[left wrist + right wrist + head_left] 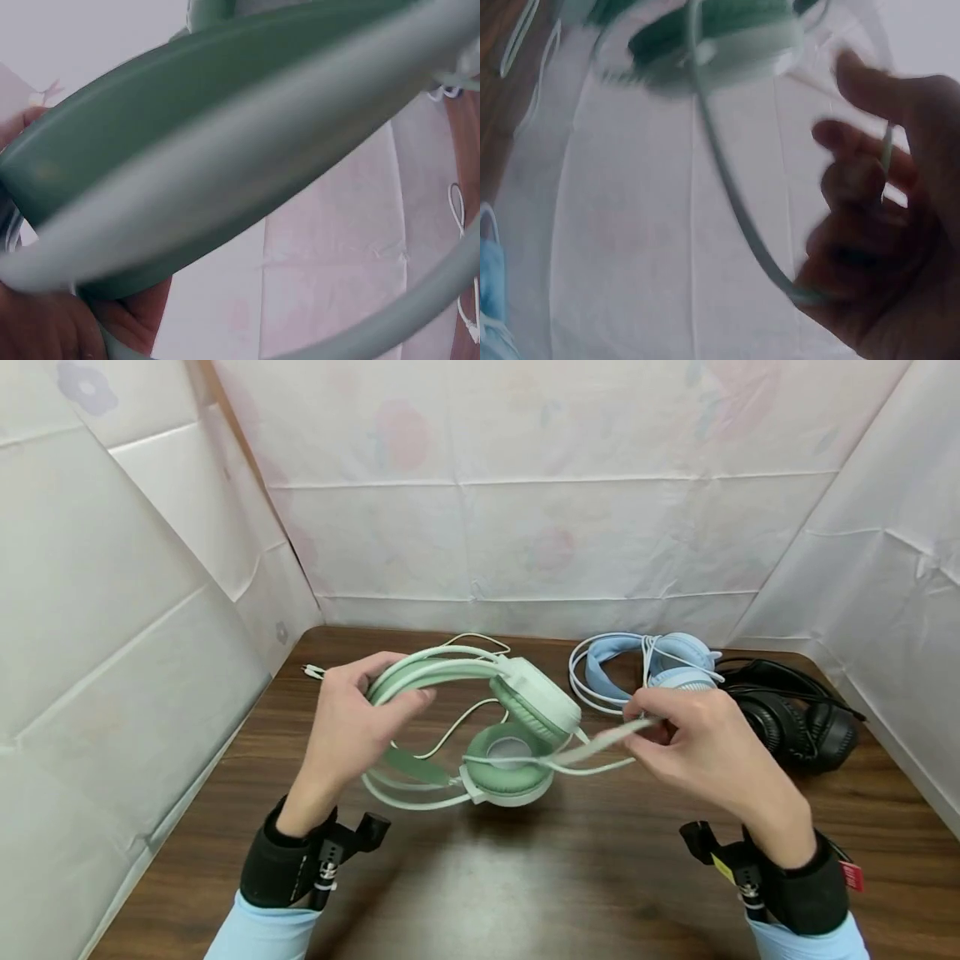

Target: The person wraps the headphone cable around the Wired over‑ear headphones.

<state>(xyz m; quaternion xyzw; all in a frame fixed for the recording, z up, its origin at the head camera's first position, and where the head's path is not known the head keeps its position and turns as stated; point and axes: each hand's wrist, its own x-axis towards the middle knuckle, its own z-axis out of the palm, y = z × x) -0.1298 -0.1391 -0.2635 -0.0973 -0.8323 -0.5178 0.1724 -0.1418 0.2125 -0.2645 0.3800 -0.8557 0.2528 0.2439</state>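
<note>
My left hand (352,718) grips the headband of the green headphones (525,693), holding them raised over the table. Their padded headband (225,150) fills most of the left wrist view, with the fingers partly hidden behind it. Both ear cups hang toward the middle, one above the other. To the right, my right hand (693,743) holds the pale green headphone cable (600,743) in its curled fingers. That cable (735,202) runs from near the ear cup down into the fingers in the right wrist view, blurred in places.
Blue headphones (682,656) with a wrapped white cable lie at the back right. Black headphones (795,718) lie beside them, near the right edge of the wooden table (465,893). A loose cable end with a plug (313,672) lies at the back left.
</note>
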